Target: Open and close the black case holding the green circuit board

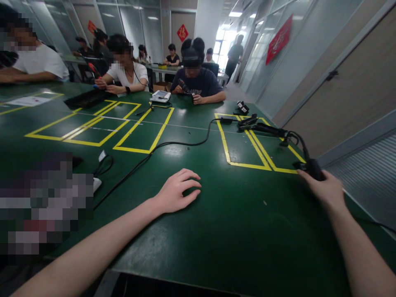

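Observation:
My left hand (181, 190) rests on the green table (216, 231), its fingers apart and slightly curled, holding nothing. At the right side of the table, my right hand (329, 187) grips a black rounded object (314, 169) with a thick black cord at its far end. Its exact kind I cannot make out. The cord (305, 144) leads up to a long black device (266, 130), which lies across the yellow tape rectangles. Behind that device is a small black-and-white object (243, 108).
A thin black cable (173, 143) crosses the table to a small black box (226, 120). A white device (160, 96) and a black tray (89, 99) lie farther back. Co-workers (198, 78) sit across the table. A blurred-out patch (46, 202) covers the near left.

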The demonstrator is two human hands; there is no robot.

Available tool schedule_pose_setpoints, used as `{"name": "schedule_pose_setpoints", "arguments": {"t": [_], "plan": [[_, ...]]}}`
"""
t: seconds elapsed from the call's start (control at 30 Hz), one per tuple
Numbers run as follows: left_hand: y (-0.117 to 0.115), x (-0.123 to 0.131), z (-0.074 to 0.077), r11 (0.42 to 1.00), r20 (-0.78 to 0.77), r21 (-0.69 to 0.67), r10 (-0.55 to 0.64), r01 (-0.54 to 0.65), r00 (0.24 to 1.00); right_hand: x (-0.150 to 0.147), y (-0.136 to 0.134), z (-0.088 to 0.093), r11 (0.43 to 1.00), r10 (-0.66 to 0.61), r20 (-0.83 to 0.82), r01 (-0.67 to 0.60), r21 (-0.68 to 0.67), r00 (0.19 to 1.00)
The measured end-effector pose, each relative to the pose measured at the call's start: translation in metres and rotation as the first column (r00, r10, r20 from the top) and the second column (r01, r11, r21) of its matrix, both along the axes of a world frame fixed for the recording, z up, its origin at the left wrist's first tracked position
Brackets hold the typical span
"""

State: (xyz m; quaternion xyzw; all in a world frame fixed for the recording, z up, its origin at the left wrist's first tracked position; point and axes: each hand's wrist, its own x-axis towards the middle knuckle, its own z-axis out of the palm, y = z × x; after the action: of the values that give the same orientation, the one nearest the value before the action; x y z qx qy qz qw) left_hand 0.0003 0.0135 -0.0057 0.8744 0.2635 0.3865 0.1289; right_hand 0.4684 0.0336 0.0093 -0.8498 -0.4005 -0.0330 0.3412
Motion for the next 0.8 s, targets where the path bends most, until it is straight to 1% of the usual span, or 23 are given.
{"name": "schedule_pose_setpoints", "arguments": {"t": [0.03,0.07,0.13,0.27,0.37,0.43,0.53,0.63,0.8], "plan": [[0.000,0.000,0.000,1.000,0.001,0.000,-0.001,0.001,1.000,0.001,0.001,-0.001,0.995,0.002,-0.025,-0.005,-0.103,1.000],[0.000,0.000,0.000,1.000,0.001,-0.001,-0.001,0.001,1.000,0.002,0.001,-0.001,0.985,-0.012,-0.049,0.003,-0.173,0.999],[0.000,0.000,0.000,1.000,0.000,-0.004,0.000,0.000,1.000,0.003,0.002,-0.001,0.974,-0.024,-0.053,0.011,-0.227,0.998],[0.000,-0.001,0.000,1.000,-0.014,-0.016,0.003,-0.003,1.000,0.005,0.002,0.000,0.972,-0.011,-0.049,-0.001,-0.233,0.999],[0.000,0.000,-0.001,0.999,-0.018,-0.033,-0.003,0.002,1.000,0.000,0.000,0.005,0.969,-0.033,-0.080,0.012,-0.246,0.996],[0.000,-0.001,-0.001,0.999,-0.024,-0.047,-0.004,0.003,1.000,-0.007,-0.002,0.010,0.967,-0.079,-0.157,0.037,-0.253,0.984],[0.000,-0.001,-0.001,0.998,-0.033,-0.055,-0.003,0.001,0.999,-0.015,-0.005,0.013,0.977,-0.111,-0.289,0.051,-0.209,0.951],[0.000,-0.002,-0.001,0.998,-0.040,-0.056,-0.010,0.007,0.999,-0.018,-0.005,0.012,0.985,-0.113,-0.325,0.062,-0.161,0.939],[0.001,-0.003,-0.002,0.997,-0.048,-0.071,-0.013,0.009,0.999,-0.016,-0.003,0.007,0.988,-0.114,-0.332,0.072,-0.136,0.936]]}}
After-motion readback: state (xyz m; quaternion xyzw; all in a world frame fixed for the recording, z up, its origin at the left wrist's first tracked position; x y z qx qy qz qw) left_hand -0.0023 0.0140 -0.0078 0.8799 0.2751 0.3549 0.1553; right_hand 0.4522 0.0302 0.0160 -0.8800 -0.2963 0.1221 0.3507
